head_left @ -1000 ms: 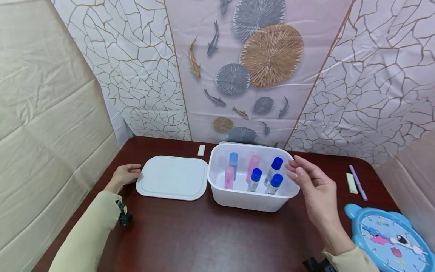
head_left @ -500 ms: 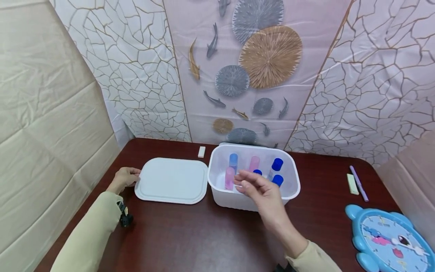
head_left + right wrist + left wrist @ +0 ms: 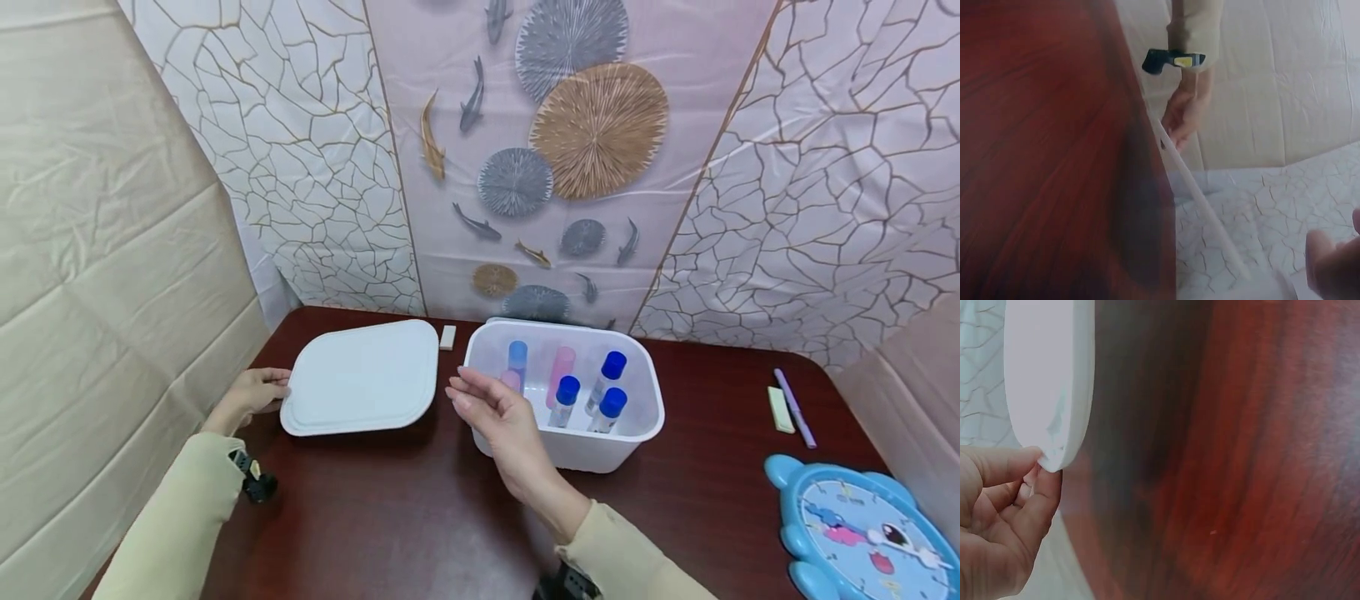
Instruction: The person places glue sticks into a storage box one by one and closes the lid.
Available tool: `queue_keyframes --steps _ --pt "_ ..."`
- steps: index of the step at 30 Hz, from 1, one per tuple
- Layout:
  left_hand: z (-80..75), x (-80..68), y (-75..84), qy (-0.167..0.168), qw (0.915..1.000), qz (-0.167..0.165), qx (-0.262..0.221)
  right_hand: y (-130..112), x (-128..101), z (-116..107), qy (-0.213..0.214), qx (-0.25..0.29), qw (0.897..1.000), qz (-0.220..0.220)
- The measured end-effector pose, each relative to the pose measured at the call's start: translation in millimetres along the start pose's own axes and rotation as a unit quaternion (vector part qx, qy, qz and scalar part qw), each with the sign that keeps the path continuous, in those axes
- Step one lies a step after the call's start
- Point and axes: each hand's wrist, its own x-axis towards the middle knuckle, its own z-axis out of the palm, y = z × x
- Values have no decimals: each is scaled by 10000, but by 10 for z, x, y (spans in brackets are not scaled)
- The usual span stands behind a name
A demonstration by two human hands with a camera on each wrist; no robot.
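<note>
A white lid (image 3: pixel 363 377) tilts up off the table, its right end raised. My left hand (image 3: pixel 250 396) pinches the lid's left edge; in the left wrist view thumb and fingers (image 3: pixel 1044 503) grip its rim. My right hand (image 3: pixel 510 429) hovers before the left end of a white bin (image 3: pixel 581 450), fingers loosely bent and holding nothing, apart from the lid. Inside the bin stand several capped bottles: a light-blue one (image 3: pixel 517 357), a pink one (image 3: pixel 561 371) and clear ones with dark-blue caps (image 3: pixel 567 389). Another pink bottle is partly hidden behind my right hand.
A small white block (image 3: pixel 447 337) lies between lid and bin at the back. On the right are a pale green stick (image 3: pixel 780 409), a purple pen (image 3: pixel 795 408) and a blue cartoon clock (image 3: pixel 862 525). Patterned cloth (image 3: pixel 322 158) hangs behind the table.
My right hand has swept left from the bin's right end, across its front, to its left end. The lid, flat before, is now lifted and tilted by my left hand.
</note>
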Motion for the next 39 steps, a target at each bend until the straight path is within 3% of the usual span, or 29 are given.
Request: queue_keyframes --steps 10,20,23,28,31,39 --pt "-132 -182 179 -163 9968 489 -608 102 312 287 500 216 9985 -94" --pt "-161 -262 324 -273 9920 839 -901 46 438 378 852 447 9953 100" --pt "-171 -307 381 -404 9831 950 -1511 35 437 355 942 480 9944 29" --pt "-201 -370 484 -692 9553 1246 -2590 -30 422 258 1043 389 9938 -3" --pt "-194 -397 595 -782 9464 1500 -2753 -111 419 171 1124 338 9931 -66" --pt "-17 -459 1010 -622 9366 1849 -2912 -334 434 -184 1357 228 9896 -427"
